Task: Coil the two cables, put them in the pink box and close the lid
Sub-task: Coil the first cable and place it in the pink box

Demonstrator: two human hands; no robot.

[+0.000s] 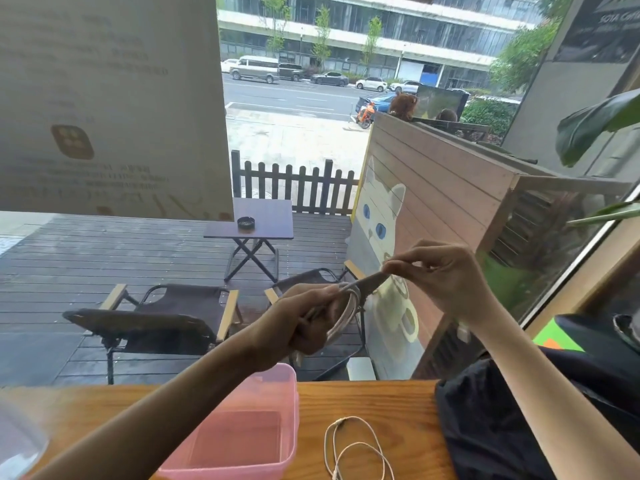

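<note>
My left hand (300, 323) is raised above the counter and grips a bundle of grey-white cable loops (346, 308). My right hand (440, 275) pinches the free end of that same cable at its fingertips, pulled taut up and to the right. Below, the pink translucent box (287, 403) stands open on the wooden counter, with nothing visible inside. A second white cable (356, 448) lies loose in open loops on the counter, right of the box. A clear curved plastic piece (17, 441) shows at the lower left edge; I cannot tell if it is the lid.
The wooden counter (367, 403) runs along a window. A black bag or garment (502, 427) lies on its right end, close to the loose cable. Outside are folding chairs, a small table and a fence.
</note>
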